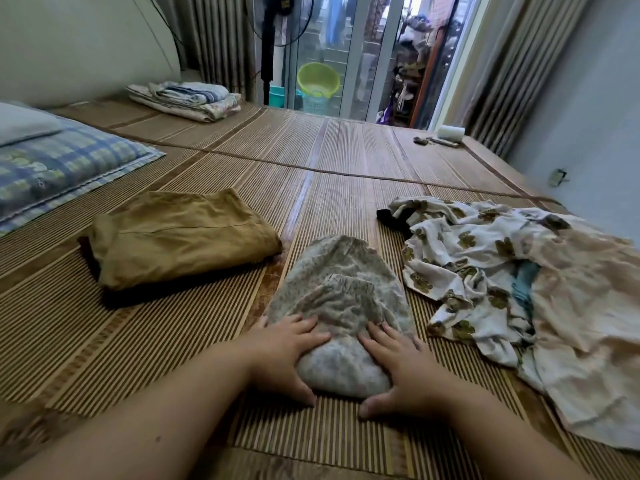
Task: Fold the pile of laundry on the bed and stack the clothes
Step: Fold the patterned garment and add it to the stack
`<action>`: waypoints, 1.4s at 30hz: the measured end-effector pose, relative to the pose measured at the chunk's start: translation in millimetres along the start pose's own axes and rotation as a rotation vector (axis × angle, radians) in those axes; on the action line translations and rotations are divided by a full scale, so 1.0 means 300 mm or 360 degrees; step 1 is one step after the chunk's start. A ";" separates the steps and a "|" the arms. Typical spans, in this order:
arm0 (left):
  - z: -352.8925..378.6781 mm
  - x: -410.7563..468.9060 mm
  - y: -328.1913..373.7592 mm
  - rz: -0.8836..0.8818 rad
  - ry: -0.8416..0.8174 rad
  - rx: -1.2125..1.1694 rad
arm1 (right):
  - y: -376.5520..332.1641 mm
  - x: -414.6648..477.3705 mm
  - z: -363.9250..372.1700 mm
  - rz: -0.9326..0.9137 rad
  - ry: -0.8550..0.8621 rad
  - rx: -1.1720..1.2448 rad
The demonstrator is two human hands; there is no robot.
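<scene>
The bed [346, 161] is covered with a ribbed mat of thin slats, striped brown and tan, stiff and flat. Along its right edge sprawls the unfolded pile [502, 271], the biggest thing on it: a limp cream cloth printed with brown flowers, a crumpled peach sheet-like piece under it, a sliver of teal between them and a bit of black at the far end. All of it looks thin and soft, and none of it is folded yet.

At the left edge lies a checked blue pillow [62, 168]. Near the middle, towards the left, sits a folded mustard garment [180, 237], a thick, creased rectangle resting on something dark; that reads as the start of the stack.

Close to the near edge, between the stack and the pile and touching neither, is the small-flowered grey garment [346, 306], gathered at one band, its near end doubled into a rounded bundle. The left hand [287, 355] and the right hand [405, 372] lie on either side of that bundle, fingers spread and fairly straight on the cloth, pressing it down rather than clutching it.

My judgement: this piece is nearly folded and not yet stacked, and most of the laundry is left, so the job is well under halfway.
</scene>
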State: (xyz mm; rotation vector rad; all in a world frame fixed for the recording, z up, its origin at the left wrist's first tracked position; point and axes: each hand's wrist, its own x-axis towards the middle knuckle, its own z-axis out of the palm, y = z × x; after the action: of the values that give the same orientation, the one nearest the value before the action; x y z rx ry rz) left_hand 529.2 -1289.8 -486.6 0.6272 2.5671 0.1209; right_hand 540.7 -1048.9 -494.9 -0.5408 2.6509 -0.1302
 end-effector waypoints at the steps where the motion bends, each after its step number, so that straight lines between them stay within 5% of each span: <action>1: -0.004 0.000 -0.006 -0.0009 0.0004 0.0008 | 0.011 0.002 -0.010 -0.0007 -0.0041 -0.0019; 5: -0.008 -0.032 -0.027 -0.0009 0.0059 0.0069 | 0.053 -0.036 -0.036 -0.0025 0.0071 0.0102; 10: 0.029 -0.092 -0.028 0.0078 0.0695 0.0153 | 0.128 -0.100 -0.017 0.0117 0.0502 0.0553; 15: -0.064 -0.185 -0.056 -0.0017 0.0516 -0.0811 | 0.078 -0.179 -0.118 0.0053 0.0363 0.1362; 20: -0.143 -0.265 -0.104 0.0148 0.0345 -0.1854 | 0.013 -0.186 -0.199 0.0104 0.0670 0.1331; 26: -0.121 -0.101 -0.102 -0.0326 0.1065 -0.2291 | -0.028 -0.012 -0.209 0.0419 0.0981 0.2033; 28: -0.111 -0.049 -0.111 -0.0520 0.1255 -0.2213 | -0.027 0.029 -0.192 0.0515 0.1084 0.1935; 30: -0.122 -0.029 -0.106 -0.0568 0.1300 -0.1736 | -0.033 0.031 -0.177 0.0476 0.1063 0.1507; 35: -0.063 0.014 0.012 -0.0298 0.0693 -0.0446 | -0.054 0.066 -0.113 0.0229 0.0649 0.0907; 39: 0.034 0.056 0.045 -0.0369 0.0389 -0.0307 | -0.033 0.128 -0.028 0.0425 0.0349 0.0527; 42: 0.058 0.055 0.041 -0.0395 0.0321 -0.0312 | -0.028 0.141 -0.007 0.0491 0.0380 0.0470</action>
State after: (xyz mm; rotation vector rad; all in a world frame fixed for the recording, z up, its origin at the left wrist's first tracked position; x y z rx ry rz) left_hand 529.8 -1271.7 -506.7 0.2304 2.7567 0.3626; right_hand 507.7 -1073.2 -508.0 -0.0181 2.8334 -0.5098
